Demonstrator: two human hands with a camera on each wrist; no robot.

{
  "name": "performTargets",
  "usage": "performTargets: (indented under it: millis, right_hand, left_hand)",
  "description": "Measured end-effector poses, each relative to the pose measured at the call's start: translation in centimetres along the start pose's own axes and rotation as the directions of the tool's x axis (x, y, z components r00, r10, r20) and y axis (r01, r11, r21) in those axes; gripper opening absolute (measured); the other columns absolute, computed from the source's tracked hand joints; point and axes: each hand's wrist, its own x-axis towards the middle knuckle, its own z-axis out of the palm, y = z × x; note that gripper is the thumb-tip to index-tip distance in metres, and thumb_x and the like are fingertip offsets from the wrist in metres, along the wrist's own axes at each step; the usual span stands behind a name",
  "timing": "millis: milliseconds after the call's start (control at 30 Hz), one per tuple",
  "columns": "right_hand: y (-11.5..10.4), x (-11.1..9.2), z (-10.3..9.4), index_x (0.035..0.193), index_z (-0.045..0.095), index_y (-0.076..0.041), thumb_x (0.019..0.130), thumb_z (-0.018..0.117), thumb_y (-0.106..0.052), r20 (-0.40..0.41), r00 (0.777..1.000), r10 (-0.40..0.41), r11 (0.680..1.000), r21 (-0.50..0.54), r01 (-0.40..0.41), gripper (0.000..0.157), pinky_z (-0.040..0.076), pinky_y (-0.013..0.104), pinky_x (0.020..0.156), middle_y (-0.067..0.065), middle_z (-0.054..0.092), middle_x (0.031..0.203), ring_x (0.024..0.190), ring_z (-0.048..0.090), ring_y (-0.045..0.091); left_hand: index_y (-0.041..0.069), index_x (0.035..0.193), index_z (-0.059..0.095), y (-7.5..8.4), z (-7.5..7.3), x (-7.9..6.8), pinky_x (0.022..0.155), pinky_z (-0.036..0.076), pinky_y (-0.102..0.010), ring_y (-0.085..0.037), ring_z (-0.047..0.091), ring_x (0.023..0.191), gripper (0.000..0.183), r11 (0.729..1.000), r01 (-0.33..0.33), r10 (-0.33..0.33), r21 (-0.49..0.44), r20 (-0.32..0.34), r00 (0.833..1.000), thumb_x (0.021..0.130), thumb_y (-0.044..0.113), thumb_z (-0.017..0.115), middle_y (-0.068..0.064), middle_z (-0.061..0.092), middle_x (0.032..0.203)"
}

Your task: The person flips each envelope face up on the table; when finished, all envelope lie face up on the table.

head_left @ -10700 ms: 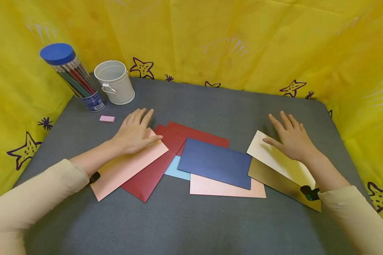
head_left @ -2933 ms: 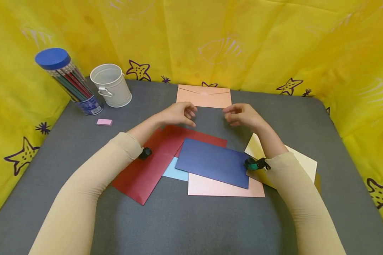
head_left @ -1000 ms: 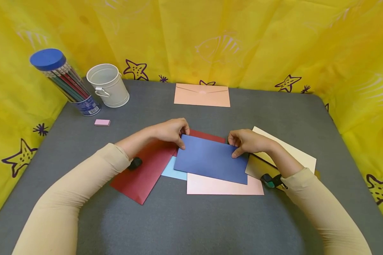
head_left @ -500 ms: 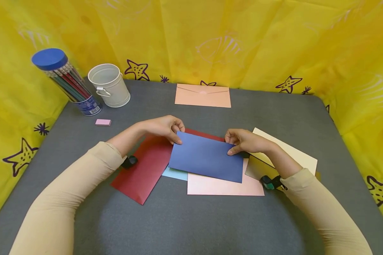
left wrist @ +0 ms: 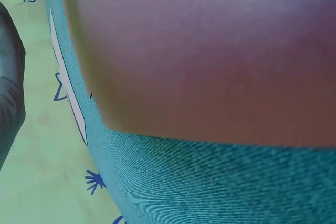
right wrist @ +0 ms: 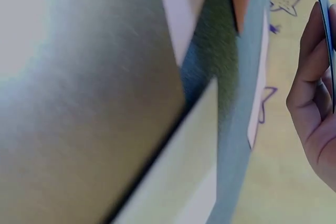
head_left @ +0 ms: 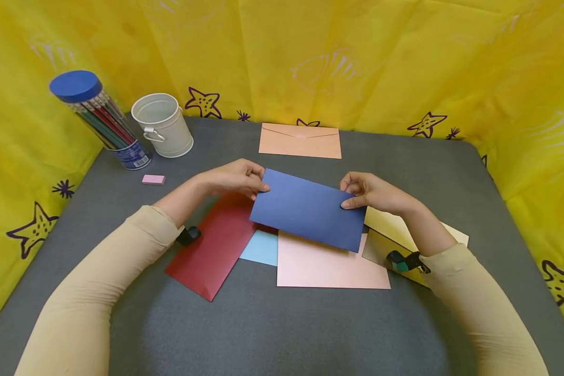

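Observation:
Both hands hold a dark blue envelope [head_left: 307, 211] lifted above the other envelopes. The left hand [head_left: 232, 177] pinches its upper left corner, thumb on the near face. At the upper right corner the right hand [head_left: 378, 192] pinches it; in the right wrist view that hand [right wrist: 312, 98] grips the thin edge. Beneath lie a pink envelope [head_left: 326, 271], a light blue one [head_left: 260, 248] and a red one [head_left: 211, 253], which fills much of the left wrist view. A second red one is mostly hidden. Under the right forearm are a gold envelope [head_left: 380, 251] and a cream one [head_left: 392, 225].
A peach envelope [head_left: 301, 142], flap side up, lies at the table's back edge. At the back left stand a tub of pencils [head_left: 108, 122] with a blue lid and a white metal bucket [head_left: 166, 130]. A pink eraser [head_left: 153, 179] lies before them. Yellow cloth [head_left: 380, 62] encloses the table.
The peach envelope went from the left of the pile to the back edge. Both hands then took hold of the blue envelope and raised it off the pile, away from the person.

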Motion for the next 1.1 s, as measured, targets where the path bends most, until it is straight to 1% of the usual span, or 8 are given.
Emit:
performTargets:
  millis: [233, 400, 467, 533, 667, 800, 1000, 1100]
  right_hand:
    - [-0.6, -0.2, -1.3, 0.109, 0.051, -0.003, 0.089, 0.073, -0.013, -0.166, 0.985, 0.037, 0.999, 0.007, -0.036, 0.031, 0.047, 0.024, 0.069, -0.007, 0.061, 0.078, 0.073, 0.056, 0.011]
    - [-0.9, 0.1, -1.5, 0.106, 0.057, -0.008, 0.090, 0.073, -0.019, -0.345, 0.935, 0.085, 0.989, 0.145, -0.036, 0.026, 0.051, 0.024, 0.063, -0.007, 0.065, 0.075, 0.068, 0.060, 0.010]
    - [-1.0, 0.2, -1.6, 0.108, 0.058, -0.008, 0.090, 0.073, -0.021, -0.382, 0.918, 0.107, 0.977, 0.214, -0.024, 0.027, 0.054, 0.023, 0.065, -0.007, 0.066, 0.079, 0.071, 0.064, 0.009]
    - [-1.1, 0.1, -1.7, 0.115, 0.057, -0.006, 0.090, 0.072, -0.020, -0.389, 0.913, 0.121, 0.956, 0.293, -0.002, 0.032, 0.057, 0.023, 0.070, -0.007, 0.068, 0.086, 0.076, 0.067, 0.008]
    - [-1.4, -0.2, -2.1, 0.131, 0.045, -0.001, 0.093, 0.067, -0.012, -0.355, 0.927, 0.123, 0.890, 0.453, 0.055, 0.045, 0.059, 0.022, 0.077, -0.008, 0.072, 0.094, 0.085, 0.071, 0.007]
    - [-1.3, -0.4, -2.3, 0.126, 0.041, -0.001, 0.093, 0.063, -0.003, -0.335, 0.935, 0.120, 0.823, 0.560, 0.095, 0.039, 0.058, 0.020, 0.070, -0.006, 0.070, 0.088, 0.075, 0.069, 0.007]
    - [-0.9, -0.2, -2.2, 0.102, 0.052, -0.004, 0.092, 0.064, 0.001, -0.387, 0.916, 0.109, 0.794, 0.588, 0.154, 0.017, 0.058, 0.021, 0.066, -0.004, 0.067, 0.078, 0.068, 0.067, 0.008]
    - [-0.8, 0.0, -2.0, 0.094, 0.059, -0.006, 0.091, 0.065, 0.001, -0.418, 0.904, 0.095, 0.785, 0.589, 0.190, 0.010, 0.059, 0.022, 0.068, -0.004, 0.068, 0.079, 0.068, 0.067, 0.009]
  left_hand:
    - [0.005, 0.093, 0.051, 0.5, -0.5, 0.4, 0.077, 0.055, -0.028, -0.011, 0.057, 0.071, 0.014, 0.998, -0.035, 0.031, -0.044, -0.095, 0.995, 0.092, 0.010, 0.064, 0.003, 0.049, 0.067]
    - [0.005, 0.098, 0.051, 0.8, -1.0, 0.7, 0.081, 0.054, -0.029, -0.010, 0.058, 0.078, 0.013, 0.994, -0.080, 0.064, -0.081, -0.182, 0.981, 0.094, 0.010, 0.062, 0.005, 0.055, 0.070]
    - [0.005, 0.100, 0.051, 0.9, -1.1, 0.8, 0.081, 0.055, -0.028, -0.010, 0.059, 0.080, 0.013, 0.990, -0.099, 0.075, -0.102, -0.219, 0.973, 0.094, 0.009, 0.062, 0.006, 0.058, 0.073]
    - [0.004, 0.101, 0.052, 1.0, -1.2, 0.9, 0.079, 0.055, -0.025, -0.009, 0.060, 0.080, 0.013, 0.986, -0.114, 0.080, -0.120, -0.255, 0.963, 0.094, 0.008, 0.062, 0.007, 0.061, 0.074]
    - [0.003, 0.102, 0.053, 1.1, -1.5, 1.0, 0.076, 0.056, -0.022, -0.008, 0.060, 0.075, 0.013, 0.980, -0.137, 0.079, -0.148, -0.343, 0.936, 0.094, 0.006, 0.062, 0.008, 0.062, 0.074]
    - [0.002, 0.102, 0.055, 1.1, -1.7, 1.2, 0.073, 0.057, -0.021, -0.007, 0.062, 0.070, 0.013, 0.968, -0.167, 0.075, -0.187, -0.420, 0.904, 0.093, 0.005, 0.064, 0.008, 0.065, 0.074]
    - [0.004, 0.096, 0.061, 1.0, -1.7, 1.6, 0.069, 0.058, -0.021, -0.005, 0.064, 0.068, 0.011, 0.938, -0.240, 0.080, -0.250, -0.518, 0.852, 0.089, 0.005, 0.069, 0.008, 0.068, 0.074]
    - [0.004, 0.097, 0.064, 1.1, -1.7, 1.7, 0.074, 0.059, -0.024, -0.004, 0.064, 0.070, 0.011, 0.939, -0.256, 0.084, -0.232, -0.564, 0.821, 0.088, 0.006, 0.071, 0.009, 0.067, 0.077]
